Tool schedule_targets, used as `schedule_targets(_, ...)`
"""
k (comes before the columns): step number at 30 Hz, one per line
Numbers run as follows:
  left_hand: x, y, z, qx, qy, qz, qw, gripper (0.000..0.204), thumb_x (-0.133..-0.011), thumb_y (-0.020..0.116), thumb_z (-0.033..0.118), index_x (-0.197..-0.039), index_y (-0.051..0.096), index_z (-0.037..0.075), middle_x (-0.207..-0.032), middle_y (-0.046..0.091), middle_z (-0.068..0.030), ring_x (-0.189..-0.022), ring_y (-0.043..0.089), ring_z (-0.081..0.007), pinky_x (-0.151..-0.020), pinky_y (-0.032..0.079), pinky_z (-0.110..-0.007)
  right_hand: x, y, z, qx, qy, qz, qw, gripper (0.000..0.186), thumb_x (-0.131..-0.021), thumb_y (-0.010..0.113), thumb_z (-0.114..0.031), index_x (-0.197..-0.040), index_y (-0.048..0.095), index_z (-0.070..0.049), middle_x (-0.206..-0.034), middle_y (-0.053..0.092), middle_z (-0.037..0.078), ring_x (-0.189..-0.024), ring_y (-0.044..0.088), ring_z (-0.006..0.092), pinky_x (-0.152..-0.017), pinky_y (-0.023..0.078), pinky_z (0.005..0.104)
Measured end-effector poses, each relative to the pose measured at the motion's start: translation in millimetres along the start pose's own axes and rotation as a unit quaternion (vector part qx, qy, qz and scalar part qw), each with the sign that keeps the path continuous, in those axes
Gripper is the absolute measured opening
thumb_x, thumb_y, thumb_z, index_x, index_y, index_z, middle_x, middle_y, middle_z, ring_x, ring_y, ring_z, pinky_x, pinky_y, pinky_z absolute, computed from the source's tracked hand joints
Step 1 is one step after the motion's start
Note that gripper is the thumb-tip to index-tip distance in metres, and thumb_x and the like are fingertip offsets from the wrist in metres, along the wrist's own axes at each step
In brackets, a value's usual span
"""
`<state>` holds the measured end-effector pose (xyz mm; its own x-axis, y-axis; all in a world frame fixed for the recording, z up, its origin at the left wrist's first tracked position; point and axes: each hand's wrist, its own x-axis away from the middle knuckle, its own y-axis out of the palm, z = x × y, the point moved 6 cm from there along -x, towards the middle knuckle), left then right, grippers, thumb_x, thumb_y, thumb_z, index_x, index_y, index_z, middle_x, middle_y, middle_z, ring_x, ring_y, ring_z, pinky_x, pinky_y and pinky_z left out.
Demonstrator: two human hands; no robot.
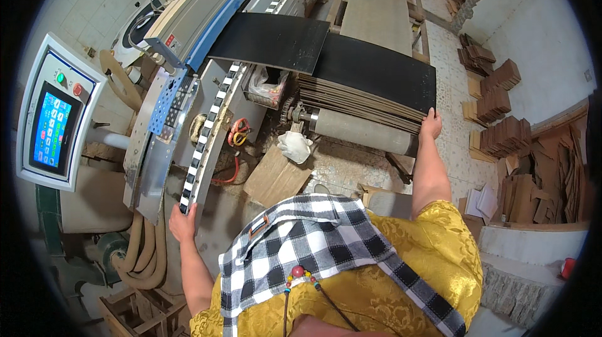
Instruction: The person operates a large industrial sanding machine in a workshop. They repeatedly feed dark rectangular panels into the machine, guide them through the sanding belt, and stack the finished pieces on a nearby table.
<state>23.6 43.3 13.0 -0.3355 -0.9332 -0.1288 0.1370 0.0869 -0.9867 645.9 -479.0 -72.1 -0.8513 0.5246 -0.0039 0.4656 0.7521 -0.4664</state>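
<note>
control panel (55, 125) sits ahead-left of our left hand (182, 224); we see that hand touching the near end of a black-and-white rail (211, 121), pinching or not we can't tell. black board (271, 41) lies well beyond it, beside a blue beam (227, 10). crumpled white bundle (293, 147) is ahead, between our hands. black-topped stack of boards (376, 74) reaches our right hand (431, 125), which touches its near right corner; we can't tell if it pinches.

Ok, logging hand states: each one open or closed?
Left hand: at near end of striped rail; grip unclear.
Right hand: at corner of stacked black panel; grip unclear.
</note>
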Motion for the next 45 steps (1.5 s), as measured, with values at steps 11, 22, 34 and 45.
schedule_targets(11, -3.1, 2.2, -5.8, 0.018, 0.001, -0.014, 1.000, 0.048, -0.067, 0.062, 0.049, -0.087, 0.055, 0.006, -0.083, 0.060, -0.0147, -0.079, 0.055, -0.0333, -0.068, 0.041, -0.041, 108.6, -15.1, 50.0, -0.336, 0.157, -0.208, 0.905, 0.020, -0.079, 0.055, -0.011, -0.097, 0.049, -0.004, -0.072, 0.055, 0.005, -0.053, 0.048, 0.0115, -0.046, 0.041, 0.0222)
schedule_targets(22, -2.6, -4.1, -5.0, 0.026, -0.003, -0.004, 1.000, 0.049, -0.067, 0.062, 0.050, -0.088, 0.057, 0.006, -0.084, 0.061, -0.0121, -0.080, 0.057, -0.0286, -0.070, 0.042, -0.038, 186.6, 11.8, 14.2, -0.459, 0.322, -0.386, 0.733, 0.021, -0.075, 0.059, -0.002, -0.096, 0.055, 0.001, -0.092, 0.060, 0.013, -0.085, 0.059, 0.0252, -0.079, 0.050, 0.0369)
schedule_targets(34, -2.8, 5.7, -15.3, 0.051, 0.011, 0.003, 0.999, 0.050, -0.068, 0.060, 0.052, -0.084, 0.054, 0.006, -0.083, 0.060, -0.0132, -0.084, 0.056, -0.0272, -0.078, 0.040, -0.038, 244.1, -56.8, 2.2, -0.371, 0.261, -0.486, 0.747, 0.025, -0.071, 0.059, -0.003, -0.095, 0.055, 0.002, -0.089, 0.060, 0.013, -0.079, 0.060, 0.0258, -0.073, 0.051, 0.0377)
schedule_targets(45, -8.1, 13.8, -24.9, 0.053, 0.017, -0.004, 0.998, 0.051, -0.068, 0.058, 0.054, -0.080, 0.052, 0.005, -0.084, 0.060, -0.0119, -0.084, 0.056, -0.0266, -0.078, 0.040, -0.039, 384.8, 20.6, -28.8, -0.281, 0.267, -0.656, 0.648, 0.031, -0.072, 0.058, -0.001, -0.102, 0.051, 0.002, -0.097, 0.058, 0.010, -0.086, 0.058, 0.0235, -0.078, 0.050, 0.0390)
